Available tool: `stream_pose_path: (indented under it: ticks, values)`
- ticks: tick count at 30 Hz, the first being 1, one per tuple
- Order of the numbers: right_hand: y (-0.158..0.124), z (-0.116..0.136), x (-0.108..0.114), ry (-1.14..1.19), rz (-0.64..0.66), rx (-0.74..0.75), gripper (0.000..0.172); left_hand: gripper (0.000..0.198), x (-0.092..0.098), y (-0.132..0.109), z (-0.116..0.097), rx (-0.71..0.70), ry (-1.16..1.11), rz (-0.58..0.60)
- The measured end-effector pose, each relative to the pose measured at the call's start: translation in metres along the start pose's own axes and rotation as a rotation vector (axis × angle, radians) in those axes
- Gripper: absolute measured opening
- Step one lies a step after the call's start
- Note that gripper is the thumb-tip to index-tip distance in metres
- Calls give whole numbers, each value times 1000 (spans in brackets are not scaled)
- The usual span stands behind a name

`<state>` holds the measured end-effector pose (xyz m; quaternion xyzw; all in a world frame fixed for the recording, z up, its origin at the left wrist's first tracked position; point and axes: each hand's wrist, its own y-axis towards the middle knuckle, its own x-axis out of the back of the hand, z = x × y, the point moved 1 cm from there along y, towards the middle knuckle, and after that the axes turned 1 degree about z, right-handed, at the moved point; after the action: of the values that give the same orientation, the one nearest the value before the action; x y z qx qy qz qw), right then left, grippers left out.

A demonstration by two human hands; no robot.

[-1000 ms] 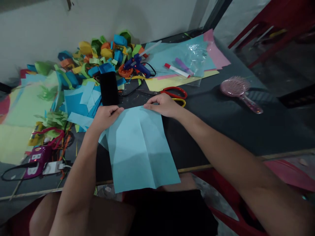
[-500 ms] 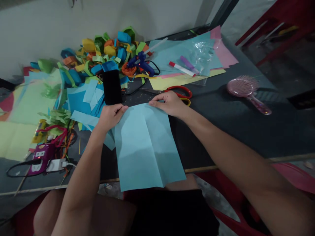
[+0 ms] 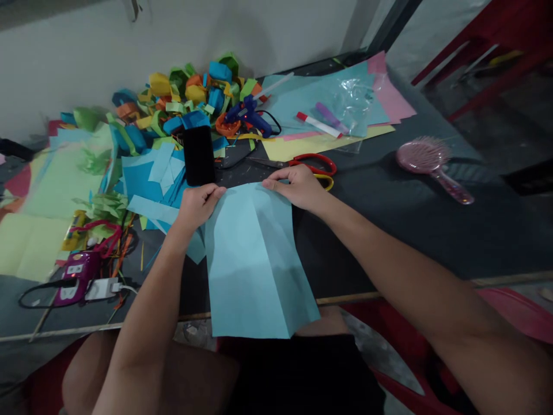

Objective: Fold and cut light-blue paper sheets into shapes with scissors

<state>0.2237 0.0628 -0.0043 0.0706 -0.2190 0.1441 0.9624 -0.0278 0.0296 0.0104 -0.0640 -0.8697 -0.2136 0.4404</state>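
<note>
A creased light-blue paper sheet (image 3: 254,265) lies on the dark table (image 3: 389,230), its near end hanging over the table's front edge. My left hand (image 3: 197,204) pinches the sheet's far left corner. The far right corner is pinched by my right hand (image 3: 296,185). Both hands have their fingers closed on the paper. A black phone (image 3: 199,154) lies just beyond my left hand, and red scissors (image 3: 313,163) lie right behind my right hand.
A heap of coloured paper scraps (image 3: 181,98) with a blue glue gun (image 3: 248,112) fills the back. Flat coloured sheets (image 3: 345,98) with markers (image 3: 317,124) lie at the back right, a pink hairbrush (image 3: 430,161) to the right, a purple device (image 3: 75,276) with cables at the left.
The paper's right side has drawn in, so the sheet looks narrower at its near end. Both hands keep their hold on the far corners; the camera has shifted slightly.
</note>
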Motion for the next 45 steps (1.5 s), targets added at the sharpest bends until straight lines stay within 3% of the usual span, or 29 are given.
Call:
stream_pose_path:
  ticks: [9, 13, 18, 22, 25, 28, 31, 33, 39, 41, 45]
  values:
    - [-1, 1, 2, 45, -57, 4, 39, 41, 0, 0, -1, 20, -10, -21]
    - [0, 1, 2, 173, -61, -9, 40, 40, 2, 0, 0, 37, -21, -32]
    - [-4, 6, -1, 601, 120, -283, 48, 38, 5, 2, 2, 8, -39, -71]
    - [-9, 8, -7, 704, 189, -382, 41, 38, 11, 1, 3, 57, -45, -116]
    - [-9, 7, -10, 618, 87, -333, 36, 40, 17, 0, 7, 146, -109, -229]
    - [-6, 5, -7, 319, -153, -195, 36, 34, 19, 1, 11, 349, -348, -310]
    - [-2, -1, -4, 60, -341, -131, 46, 30, 9, 5, 10, 514, -628, -210]
    - [1, -6, -5, 69, -404, -81, 46, 33, 0, 6, 5, 517, -708, -136]
    - [3, -3, -8, 275, -388, 90, 48, 57, -13, 3, -2, 402, -206, -313]
    - [-1, 7, -7, 310, -365, 136, 50, 55, -14, 2, -3, 389, -291, -285]
    - [-10, 22, -6, 308, -349, 110, 54, 44, -20, 2, -11, 426, -705, -88]
